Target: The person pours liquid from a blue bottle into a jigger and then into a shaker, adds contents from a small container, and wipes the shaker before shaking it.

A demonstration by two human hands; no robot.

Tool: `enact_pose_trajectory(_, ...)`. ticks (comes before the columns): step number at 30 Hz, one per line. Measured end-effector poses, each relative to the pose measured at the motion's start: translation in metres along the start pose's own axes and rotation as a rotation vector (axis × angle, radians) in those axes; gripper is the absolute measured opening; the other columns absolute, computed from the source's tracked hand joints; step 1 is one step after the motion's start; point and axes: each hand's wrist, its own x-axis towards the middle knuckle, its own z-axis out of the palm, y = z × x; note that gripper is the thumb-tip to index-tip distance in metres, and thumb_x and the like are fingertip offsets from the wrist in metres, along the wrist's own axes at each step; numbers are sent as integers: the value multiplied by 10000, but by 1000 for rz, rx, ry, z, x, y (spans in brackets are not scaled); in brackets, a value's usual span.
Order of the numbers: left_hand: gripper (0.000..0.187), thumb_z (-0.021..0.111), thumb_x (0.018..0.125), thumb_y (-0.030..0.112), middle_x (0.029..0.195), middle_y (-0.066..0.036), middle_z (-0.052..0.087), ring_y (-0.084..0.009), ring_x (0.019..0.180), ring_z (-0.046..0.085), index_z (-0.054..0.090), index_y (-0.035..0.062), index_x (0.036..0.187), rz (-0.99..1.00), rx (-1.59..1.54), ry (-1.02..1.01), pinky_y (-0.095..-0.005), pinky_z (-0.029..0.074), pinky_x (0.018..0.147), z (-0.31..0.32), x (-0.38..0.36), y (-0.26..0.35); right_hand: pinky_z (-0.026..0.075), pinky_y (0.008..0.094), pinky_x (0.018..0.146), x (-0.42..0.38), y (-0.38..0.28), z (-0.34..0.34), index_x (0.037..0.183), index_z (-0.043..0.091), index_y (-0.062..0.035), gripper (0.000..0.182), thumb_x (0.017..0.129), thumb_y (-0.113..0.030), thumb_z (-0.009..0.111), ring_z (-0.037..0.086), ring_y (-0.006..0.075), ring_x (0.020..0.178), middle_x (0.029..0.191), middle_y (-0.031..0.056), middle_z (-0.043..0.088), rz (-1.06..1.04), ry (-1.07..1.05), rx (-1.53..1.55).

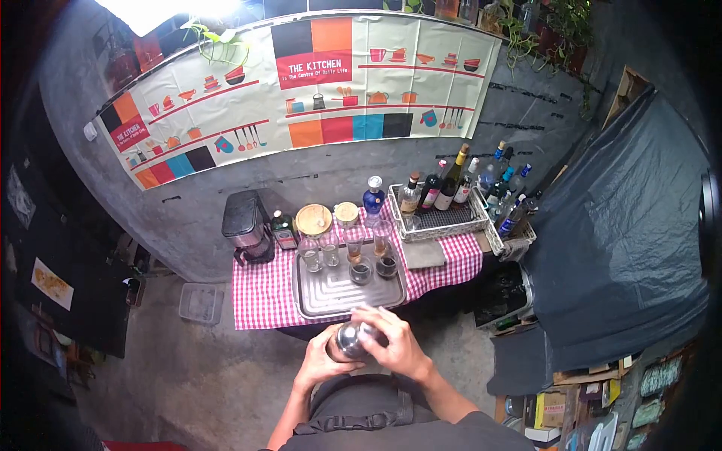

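A shiny metal cocktail shaker (349, 340) is held in front of my body, just short of the table's front edge. My left hand (319, 362) is wrapped round its side. Over its top and right side, my right hand (396, 346) has its fingers closed, slightly blurred; what the fingertips grip at the top is partly hidden. Beyond the shaker lies a metal tray (331, 301) with several glasses on it, among them a stemmed glass (353, 244) and a dark-filled glass (386, 265).
A red-checked cloth (259, 301) covers the table. A coffee maker (247, 225) stands at the left, beside a dark green bottle (283, 229). Wooden-lidded jars and a blue bottle (374, 199) line the back. Several bottles fill a wicker basket (444, 229) at the right, near a folded grey cloth (425, 255).
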Motion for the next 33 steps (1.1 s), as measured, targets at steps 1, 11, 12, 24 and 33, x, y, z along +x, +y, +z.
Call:
enact_pose_trajectory(1,769,978,613,146,1175,-79,686,-166,1084,653,617,23,1282,-11,-56,-1,-341,532,969,8,3,2,411,533,1121,4,3,-2,1248,672,-15,387,910,-203,688,608,385,1283,1273,194,692,19,2,-9)
enact_pose_trajectory(11,756,958,590,108,1207,-82,683,-179,1103,656,624,7,1260,-30,-42,142,-349,520,999,40,12,7,363,613,1144,0,26,-45,1223,676,-35,346,917,-198,681,562,403,1344,1312,158,690,-17,-169,20)
enact_pose_trajectory(12,756,958,590,108,1207,-82,683,-179,1103,656,624,7,1260,-32,-43,142,-349,520,999,46,14,3,384,597,1134,4,31,-43,1227,671,-21,355,919,-197,677,575,403,1327,1301,171,690,-16,-118,-3)
enact_pose_trajectory(24,719,964,632,145,1184,-76,689,-180,1114,657,636,18,1259,-30,-5,159,-348,523,989,65,14,-2,391,537,1147,10,45,-61,1243,655,-15,353,945,-204,651,597,391,1298,1331,181,668,4,-245,75)
enact_pose_trajectory(33,663,888,688,32,1163,-70,676,-168,1085,657,599,4,1283,29,16,162,-339,554,936,63,17,8,358,586,1157,4,41,-59,1208,663,-33,312,930,-176,675,571,386,1334,1364,161,657,-136,-335,152)
